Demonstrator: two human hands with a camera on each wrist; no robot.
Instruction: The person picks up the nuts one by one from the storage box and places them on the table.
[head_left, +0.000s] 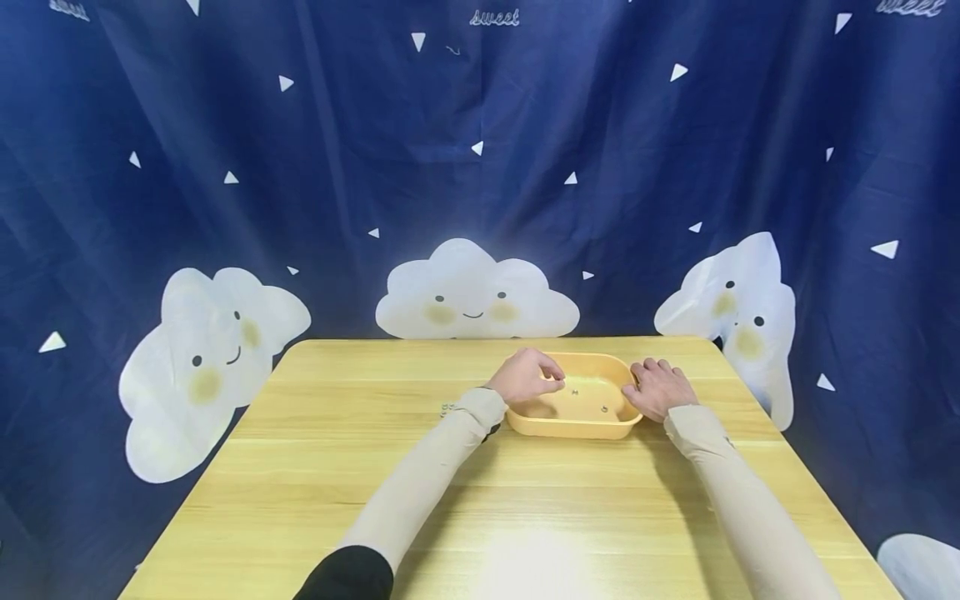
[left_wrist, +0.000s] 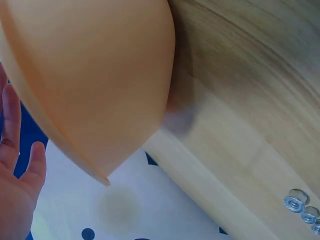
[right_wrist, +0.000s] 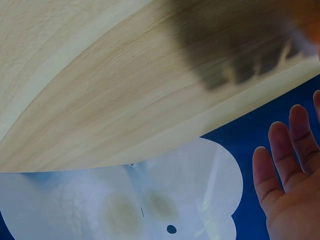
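A shallow yellow-orange tray stands on the wooden table. My left hand is over its left part, thumb and forefinger tips close together; whether anything is between them is too small to tell. Two small silver nuts lie on the tray floor. At the tray's right end, my right hand rests against the rim, thumb on the inner side. In the right wrist view its fingers look straight and slightly spread. Several silver flanged nuts sit in a row on the table left of the tray.
The light wooden table has its far edge just behind the tray. Beyond it hangs a dark blue curtain printed with clouds and small white triangles.
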